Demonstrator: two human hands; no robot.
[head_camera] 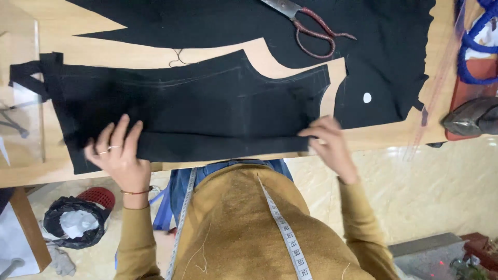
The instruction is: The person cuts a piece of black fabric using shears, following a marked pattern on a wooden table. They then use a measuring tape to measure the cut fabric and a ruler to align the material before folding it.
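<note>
A cut piece of black fabric (pixel 197 109) with faint chalk lines lies across the wooden table (pixel 129 52), its near edge folded over. My left hand (pixel 116 153) rests flat on the folded edge at the left, fingers spread, rings on two fingers. My right hand (pixel 329 142) pinches the folded edge at its right end. A white measuring tape (pixel 282 228) hangs around my neck over a mustard sweater.
Red-handled scissors (pixel 311 26) lie on a larger black cloth (pixel 384 57) at the back, near a white chalk piece (pixel 367 97). Blue cord (pixel 474 46) and a dark iron-like object (pixel 474 116) sit at the right. A bin with a black bag (pixel 78 223) stands on the floor.
</note>
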